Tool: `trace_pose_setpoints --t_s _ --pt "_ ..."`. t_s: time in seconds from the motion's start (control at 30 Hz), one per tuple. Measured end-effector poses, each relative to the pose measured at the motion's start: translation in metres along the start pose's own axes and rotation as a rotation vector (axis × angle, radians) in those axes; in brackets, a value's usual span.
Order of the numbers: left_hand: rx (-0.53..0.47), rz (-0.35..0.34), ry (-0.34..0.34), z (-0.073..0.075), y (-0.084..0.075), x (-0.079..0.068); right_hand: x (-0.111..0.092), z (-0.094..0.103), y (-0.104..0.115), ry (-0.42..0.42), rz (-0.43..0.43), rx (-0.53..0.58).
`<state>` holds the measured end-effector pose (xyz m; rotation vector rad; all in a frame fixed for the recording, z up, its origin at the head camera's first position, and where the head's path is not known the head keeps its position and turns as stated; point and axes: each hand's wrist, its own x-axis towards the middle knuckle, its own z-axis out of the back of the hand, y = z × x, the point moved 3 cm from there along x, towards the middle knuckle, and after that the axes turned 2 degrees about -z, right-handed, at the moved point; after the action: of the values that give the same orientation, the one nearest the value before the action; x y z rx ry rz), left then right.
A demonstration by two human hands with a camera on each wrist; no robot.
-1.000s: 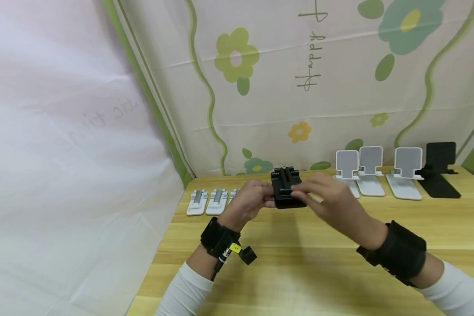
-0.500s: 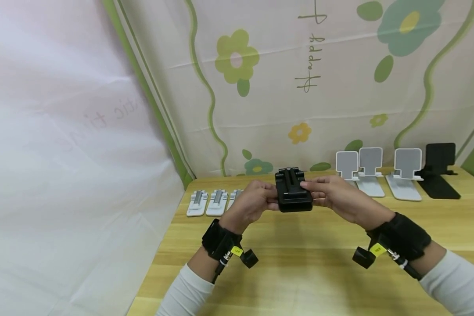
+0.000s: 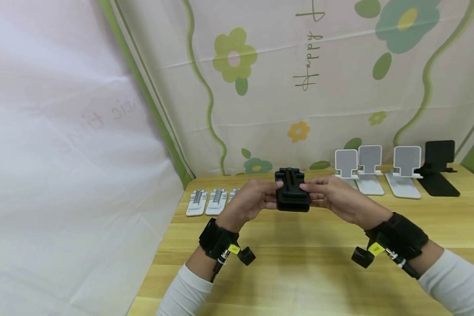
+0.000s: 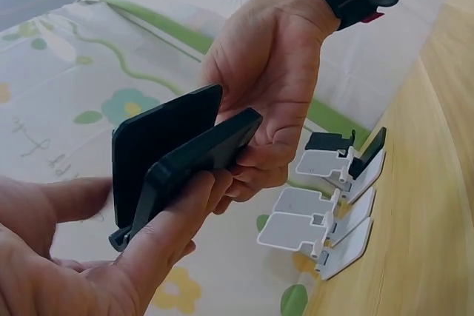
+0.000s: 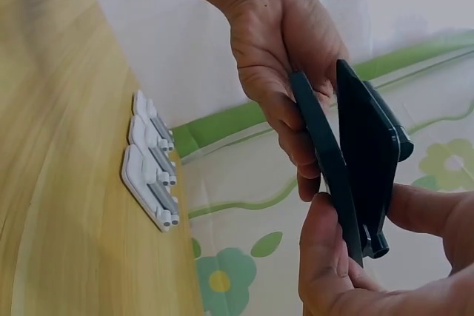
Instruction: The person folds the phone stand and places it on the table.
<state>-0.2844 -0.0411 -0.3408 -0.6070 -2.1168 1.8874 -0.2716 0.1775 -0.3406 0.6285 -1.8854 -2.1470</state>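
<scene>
Both hands hold a black folding phone stand [image 3: 292,199] up over the table in the head view. The left hand [image 3: 249,201] pinches its left edge, thumb on the top face and fingers underneath. On the opposite edge, the right hand [image 3: 342,199] pinches it the same way. Seen from the left wrist, the stand's two plates [image 4: 167,149] part in a narrow V, hinged at one end. The right wrist view also shows that gap, with fingers along the outer face of the base plate [image 5: 324,157].
Several white phone stands [image 3: 196,202] lie folded at the table's back left, partly behind the left hand. At the back right, white stands [image 3: 407,162] and a black stand [image 3: 439,156] are unfolded upright. A printed curtain [image 3: 268,101] hangs behind the wooden table [image 3: 300,272].
The right hand, blurred at the stand's front a second ago, has moved to grip its right edge. The left thumb has come onto the top face. The stand has shifted slightly right.
</scene>
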Motion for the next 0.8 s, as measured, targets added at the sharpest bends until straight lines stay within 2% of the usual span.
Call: trace_pose_setpoints --t_s 0.13,0.27,0.4,0.5,0.6,0.7,0.8 --pt "0.066 0.0 0.002 0.0 0.001 0.0 0.001 0.0 -0.002 -0.001 -0.001 0.004" --pt "0.071 0.017 0.004 -0.001 0.003 0.002 0.001 0.001 -0.004 -0.004 0.0 0.02" --pt "0.117 0.06 -0.047 -0.003 0.005 0.005 0.001 0.002 -0.007 -0.019 -0.004 0.024" --pt "0.271 0.074 -0.101 -0.008 0.004 0.006 0.001 0.002 -0.009 -0.042 -0.005 0.01" --pt "0.459 0.063 -0.108 -0.016 0.002 0.004 0.001 0.0 -0.009 -0.057 0.003 0.004" --pt "0.585 0.006 -0.079 -0.024 0.002 0.002 0.001 -0.003 -0.008 -0.058 0.014 0.008" --pt "0.68 -0.08 -0.084 -0.029 0.003 0.001 0.001 -0.005 -0.007 -0.061 0.025 0.011"
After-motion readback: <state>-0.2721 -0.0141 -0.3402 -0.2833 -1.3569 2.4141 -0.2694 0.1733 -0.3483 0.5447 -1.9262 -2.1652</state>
